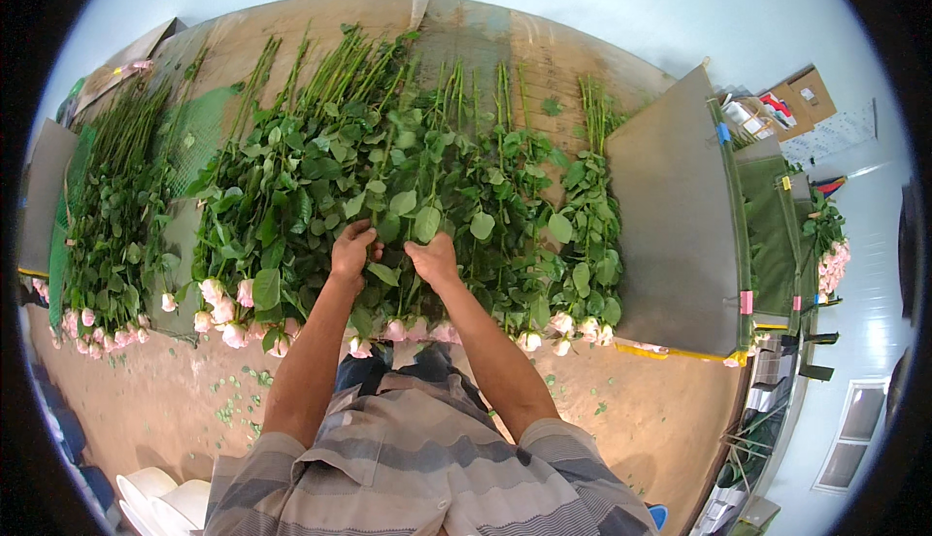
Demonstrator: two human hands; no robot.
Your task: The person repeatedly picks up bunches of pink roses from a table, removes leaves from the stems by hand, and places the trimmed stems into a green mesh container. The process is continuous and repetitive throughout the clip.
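Observation:
Many long-stemmed pink roses (234, 334) lie on a wide table, blooms toward me and cut stems (349, 65) pointing away. In the middle of their leaves are both my hands, a short gap apart. My left hand (352, 251) is closed, thumb against curled fingers, over the foliage; what it pinches is hidden. My right hand (434, 258) is closed too, its thumb and fingers pressed together beside a broad green leaf (427, 224). Whatever lies between those fingertips is too small to make out. Below my wrists, several blooms (417, 328) hang at the table's near edge.
A separate row of roses (116, 216) lies at the far left on green netting (204, 128). An upright grey panel (670, 235) bounds the table's right. Beyond it stand green dividers (772, 235) and a cardboard box (806, 94). Fallen leaves (238, 405) dot the floor; white chairs (160, 497) stand lower left.

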